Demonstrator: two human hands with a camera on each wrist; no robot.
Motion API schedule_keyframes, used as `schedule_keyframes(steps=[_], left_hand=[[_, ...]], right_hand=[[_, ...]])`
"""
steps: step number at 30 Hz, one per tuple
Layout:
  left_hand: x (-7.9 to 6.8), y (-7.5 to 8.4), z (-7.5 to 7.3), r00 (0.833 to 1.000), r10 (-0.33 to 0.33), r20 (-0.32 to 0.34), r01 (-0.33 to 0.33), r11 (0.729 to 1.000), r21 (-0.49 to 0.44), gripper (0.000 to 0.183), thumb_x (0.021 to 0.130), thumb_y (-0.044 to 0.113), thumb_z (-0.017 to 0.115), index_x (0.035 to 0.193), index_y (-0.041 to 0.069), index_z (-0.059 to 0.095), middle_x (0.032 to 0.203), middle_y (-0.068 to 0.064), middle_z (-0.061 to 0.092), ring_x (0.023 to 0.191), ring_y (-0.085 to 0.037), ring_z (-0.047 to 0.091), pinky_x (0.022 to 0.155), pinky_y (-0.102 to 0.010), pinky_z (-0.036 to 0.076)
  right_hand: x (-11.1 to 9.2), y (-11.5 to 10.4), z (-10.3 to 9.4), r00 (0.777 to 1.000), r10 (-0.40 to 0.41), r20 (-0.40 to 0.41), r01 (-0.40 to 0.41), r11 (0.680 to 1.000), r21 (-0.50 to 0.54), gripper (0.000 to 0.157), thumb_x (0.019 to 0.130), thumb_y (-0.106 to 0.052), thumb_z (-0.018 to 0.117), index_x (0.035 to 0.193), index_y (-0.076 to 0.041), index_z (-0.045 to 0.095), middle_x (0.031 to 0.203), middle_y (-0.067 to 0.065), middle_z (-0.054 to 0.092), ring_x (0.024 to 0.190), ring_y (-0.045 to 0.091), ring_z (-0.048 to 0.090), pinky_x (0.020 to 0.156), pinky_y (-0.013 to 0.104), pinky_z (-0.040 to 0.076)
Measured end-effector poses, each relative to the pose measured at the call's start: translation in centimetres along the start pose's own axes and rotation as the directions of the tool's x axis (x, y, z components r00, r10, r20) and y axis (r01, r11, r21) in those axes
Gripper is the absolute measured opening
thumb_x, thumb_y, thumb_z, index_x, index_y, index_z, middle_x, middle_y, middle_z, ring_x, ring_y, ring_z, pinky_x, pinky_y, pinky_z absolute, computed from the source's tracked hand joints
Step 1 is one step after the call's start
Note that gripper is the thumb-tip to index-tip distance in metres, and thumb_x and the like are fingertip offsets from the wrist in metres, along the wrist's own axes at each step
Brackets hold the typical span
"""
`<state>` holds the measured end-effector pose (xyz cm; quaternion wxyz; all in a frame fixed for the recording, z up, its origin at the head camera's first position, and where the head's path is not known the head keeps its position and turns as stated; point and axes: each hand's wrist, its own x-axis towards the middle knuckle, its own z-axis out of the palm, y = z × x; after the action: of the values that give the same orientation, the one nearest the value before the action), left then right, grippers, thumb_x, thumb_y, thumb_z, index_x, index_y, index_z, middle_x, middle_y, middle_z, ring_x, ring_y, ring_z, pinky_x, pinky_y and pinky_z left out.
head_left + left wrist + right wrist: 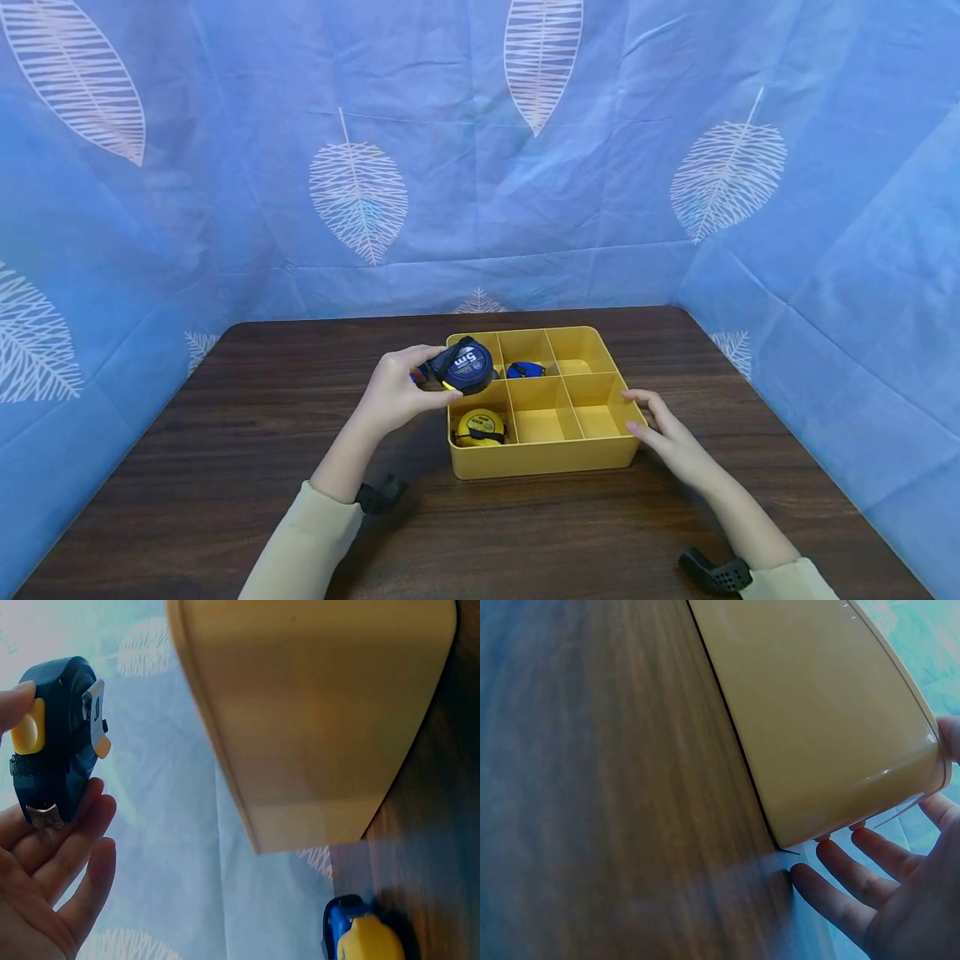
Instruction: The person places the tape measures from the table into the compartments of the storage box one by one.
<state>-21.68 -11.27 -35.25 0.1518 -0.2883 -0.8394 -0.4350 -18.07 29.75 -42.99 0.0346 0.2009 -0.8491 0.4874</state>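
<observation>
My left hand [405, 387] holds a dark blue tape measure [465, 367] marked 5m, raised over the left side of a yellow divided box [540, 460]. In the left wrist view the thumb lies by its yellow button, with fingers beneath the case. A yellow tape measure [481, 428] sits in the front left compartment, and a blue tape measure [525, 369] in the back middle one. The held tape hides much of the back left compartment. My right hand [671, 437] touches the box's right side, its fingers extended along the wall and the thumb at the rim.
Another blue and yellow tape measure [367, 934] is on the dark wooden table [540, 542], mostly hidden behind my left hand in the head view. Blue cloth [480, 200] with white leaf prints hangs around the table's back and sides.
</observation>
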Motion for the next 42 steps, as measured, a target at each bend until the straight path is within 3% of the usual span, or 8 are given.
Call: schedule_keyframes(steps=[3,10,15,24,31,36,42], left_hand=[[0.0,0.3,0.5,1.0,-0.006,-0.002,0.006,1.0,0.007,0.054,0.072,0.027,0.086,0.118,0.007,0.068,0.111,-0.001,0.067,0.087,-0.018,0.059,0.069,-0.037,0.054],[-0.1,0.8,1.8,0.999,-0.017,-0.028,0.016,1.0,-0.021,0.053,0.072,0.026,0.086,0.117,0.006,0.068,0.111,-0.002,0.067,0.087,-0.015,0.06,0.069,-0.041,0.055],[0.0,1.3,2.8,0.999,-0.036,-0.018,0.036,0.999,-0.02,0.055,0.073,0.029,0.085,0.12,0.008,0.067,0.114,-0.001,0.066,0.087,-0.02,0.06,0.066,-0.034,0.053],[-0.1,1.8,4.6,0.999,-0.035,-0.039,0.036,0.999,0.023,0.056,0.072,0.031,0.086,0.119,0.008,0.067,0.111,0.001,0.067,0.086,-0.01,0.057,0.064,-0.026,0.051],[-0.2,2.5,5.6,0.999,-0.041,-0.018,0.042,0.998,0.052,0.056,0.073,0.035,0.084,0.119,0.009,0.067,0.112,-0.001,0.067,0.082,-0.011,0.057,0.06,-0.024,0.05],[-0.2,2.9,6.4,0.999,-0.037,0.008,0.037,0.998,0.049,0.055,0.073,0.034,0.084,0.12,0.009,0.067,0.114,-0.003,0.067,0.067,-0.012,0.057,0.053,-0.024,0.048],[-0.3,3.1,7.4,0.999,-0.048,0.019,0.046,0.992,0.115,0.059,0.072,0.038,0.084,0.121,0.009,0.067,0.116,-0.004,0.066,0.066,-0.011,0.056,0.055,-0.025,0.048]], right_hand=[[0.0,0.0,0.0,1.0,0.003,0.003,-0.003,1.0,0.011,0.041,0.102,-0.013,0.045,0.14,-0.001,0.033,0.141,0.022,0.03,0.128,0.04,0.031,0.083,0.02,0.044],[0.0,0.0,0.0,1.0,-0.001,0.007,0.001,1.0,0.031,0.041,0.102,-0.012,0.045,0.139,0.0,0.033,0.14,0.023,0.03,0.126,0.042,0.032,0.082,0.021,0.045],[0.0,0.1,0.0,1.0,-0.011,-0.001,0.011,1.0,0.024,0.041,0.102,-0.012,0.045,0.139,0.0,0.033,0.14,0.023,0.031,0.126,0.04,0.032,0.083,0.02,0.043],[0.0,0.2,-0.1,1.0,-0.026,-0.007,0.026,1.0,0.008,0.041,0.102,-0.013,0.046,0.139,0.0,0.034,0.139,0.022,0.032,0.124,0.039,0.033,0.082,0.02,0.044],[0.1,0.3,-0.2,1.0,-0.022,-0.003,0.022,1.0,0.004,0.041,0.102,-0.013,0.046,0.139,0.0,0.034,0.138,0.022,0.033,0.12,0.036,0.036,0.081,0.023,0.046],[0.0,0.3,-0.2,1.0,-0.016,0.0,0.016,1.0,0.011,0.041,0.102,-0.013,0.046,0.139,0.0,0.033,0.138,0.023,0.032,0.121,0.039,0.036,0.08,0.023,0.046],[-0.1,0.4,-0.2,1.0,-0.01,0.001,0.01,1.0,0.009,0.042,0.102,-0.013,0.046,0.139,0.001,0.033,0.138,0.024,0.032,0.122,0.041,0.035,0.081,0.022,0.046]])
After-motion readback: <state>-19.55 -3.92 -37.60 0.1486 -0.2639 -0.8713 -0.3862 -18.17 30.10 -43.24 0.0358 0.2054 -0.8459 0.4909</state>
